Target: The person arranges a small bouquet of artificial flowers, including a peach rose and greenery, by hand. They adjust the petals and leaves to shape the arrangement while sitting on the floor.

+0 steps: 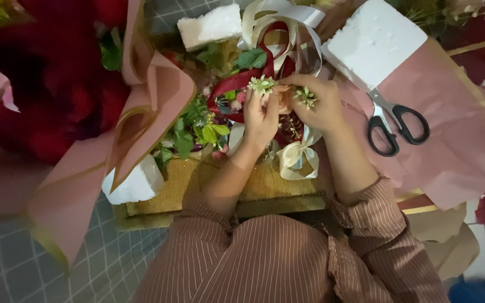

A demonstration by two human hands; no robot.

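Far left there's a big bouquet of dark red flowers wrapped in dusty pink paper, blurry and close to the camera. Below it a white foam block sits at the corner of a gold glittery board, with loose green leaves piled just above.

In the middle, the left hand has its fingers pinched shut on a small pale green sprig, holding it upright over the tangle of dark red ribbon and cream ribbon. Right beside it, nearly touching, the right hand is curled closed around another little green sprig between thumb and fingertips. Something small and pinkish sits between the two hands, can't tell what. A cream bow lies under the wrists on the board.

Further right: a bigger white foam block and black-handled scissors lying open on more pink paper.

What I'd worry about: those sprigs look tiny and brittle, so squeezing too hard could snap the tips or shed bits into the ribbon mess. Sleeves and forearms are resting right over the bow too, so a careless shift could flatten it. And the open scissors are near the right elbow, easy to bump.
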